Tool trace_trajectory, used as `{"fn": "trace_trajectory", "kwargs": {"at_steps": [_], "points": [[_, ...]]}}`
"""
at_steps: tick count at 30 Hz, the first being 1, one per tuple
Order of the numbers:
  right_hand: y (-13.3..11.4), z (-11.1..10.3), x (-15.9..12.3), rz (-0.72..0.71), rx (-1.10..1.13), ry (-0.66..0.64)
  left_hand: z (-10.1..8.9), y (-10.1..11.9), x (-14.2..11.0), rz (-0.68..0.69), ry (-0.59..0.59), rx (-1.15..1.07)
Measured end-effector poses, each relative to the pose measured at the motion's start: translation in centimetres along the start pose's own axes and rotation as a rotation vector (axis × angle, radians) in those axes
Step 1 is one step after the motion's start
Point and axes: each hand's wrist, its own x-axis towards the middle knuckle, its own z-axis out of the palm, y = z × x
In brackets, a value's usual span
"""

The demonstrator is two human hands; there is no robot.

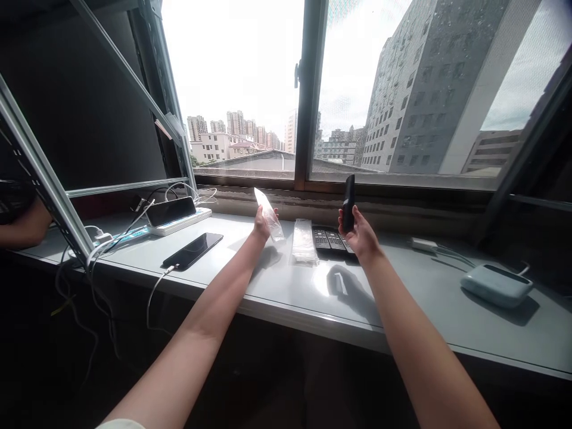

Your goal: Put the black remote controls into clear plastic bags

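Note:
My left hand (263,225) is closed around a clear plastic bag (269,215), raised a little above the desk. In my right hand (363,235) a slim black remote control (349,199) stands nearly upright; its buttons face away from me or are hidden. Between the two hands a stack of clear plastic bags (304,241) lies on the desk. Just right of the stack, several black remote controls (329,239) lie side by side with their buttons up, partly covered by my right hand.
A black phone (193,251) with a white cable lies on the desk (277,295) at left. Behind it, another phone (172,210) rests on a white power strip (181,224). A pale blue device (496,285) and white adapter (423,244) sit at right. Someone's arm (27,225) shows far left.

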Motion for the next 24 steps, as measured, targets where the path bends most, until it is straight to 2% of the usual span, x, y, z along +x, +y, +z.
{"fn": "trace_trajectory", "kwargs": {"at_steps": [10, 17, 24], "points": [[0.9, 0.4, -0.3, -0.058, -0.098, 0.002, -0.1, -0.1, 0.1, 0.004, -0.007, 0.009], [0.5, -0.1, 0.1, -0.052, -0.13, 0.087, 0.1, -0.1, 0.2, 0.005, 0.008, 0.012], [0.9, -0.1, 0.7, -0.088, -0.196, 0.009, 0.0, -0.2, 0.3, 0.007, 0.021, 0.038]]}}
